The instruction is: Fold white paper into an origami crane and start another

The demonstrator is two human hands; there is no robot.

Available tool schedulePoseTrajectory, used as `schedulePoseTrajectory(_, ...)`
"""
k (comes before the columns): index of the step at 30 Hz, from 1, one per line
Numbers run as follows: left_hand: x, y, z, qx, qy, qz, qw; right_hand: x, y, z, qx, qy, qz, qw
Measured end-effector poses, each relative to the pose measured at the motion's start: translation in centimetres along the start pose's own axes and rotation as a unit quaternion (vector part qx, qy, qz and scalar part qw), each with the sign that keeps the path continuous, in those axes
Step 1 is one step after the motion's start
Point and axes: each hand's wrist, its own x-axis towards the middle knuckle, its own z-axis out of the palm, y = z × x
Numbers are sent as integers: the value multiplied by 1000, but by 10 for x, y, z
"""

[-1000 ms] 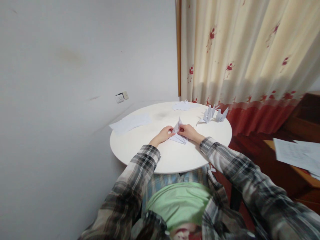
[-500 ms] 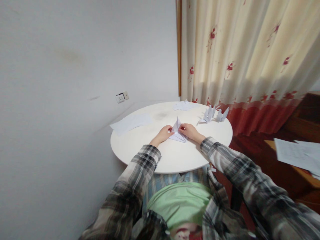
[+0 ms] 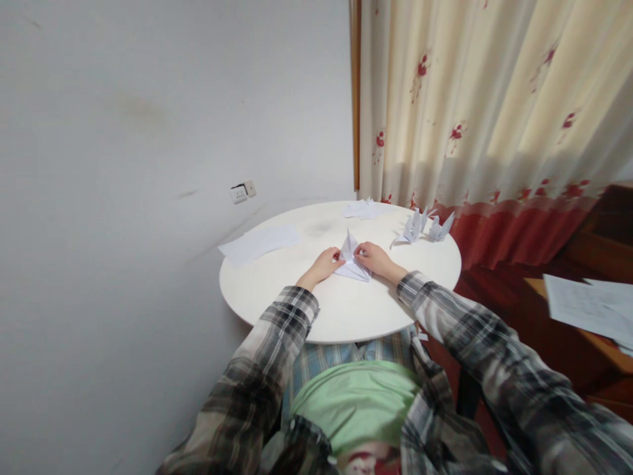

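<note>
Two plaid sleeves (image 3: 285, 320) are extended from the near side over one round white table (image 3: 267, 290). Beyond its right edge, at least two loose sheets (image 3: 583, 303) are laid on a brown wooden surface (image 3: 606, 346). Near the table's middle, one folded paper (image 3: 349, 245) is held with its tip raised; its left side is pinched by the left hand (image 3: 325, 265), its right side by the right hand (image 3: 376, 259). Flat papers (image 3: 260, 243), uncountable here, are spread at the left. At the far right, at least two paper birds (image 3: 415, 227) are placed; by the far edge, a smaller paper pile (image 3: 362, 210) is seen. Beyond, one flowered curtain (image 3: 479, 86) is hung.
</note>
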Motion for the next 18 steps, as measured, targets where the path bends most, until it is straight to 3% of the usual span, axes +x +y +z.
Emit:
schedulePoseTrajectory(5, 0, 0, 0, 6, 1, 0, 1000, 1, -1, 0, -18, -16, 14, 1000)
schedulePoseTrajectory(18, -1, 1, 0, 2, 2, -9, 1000, 1, 0, 2, -5, 13, -29, 999)
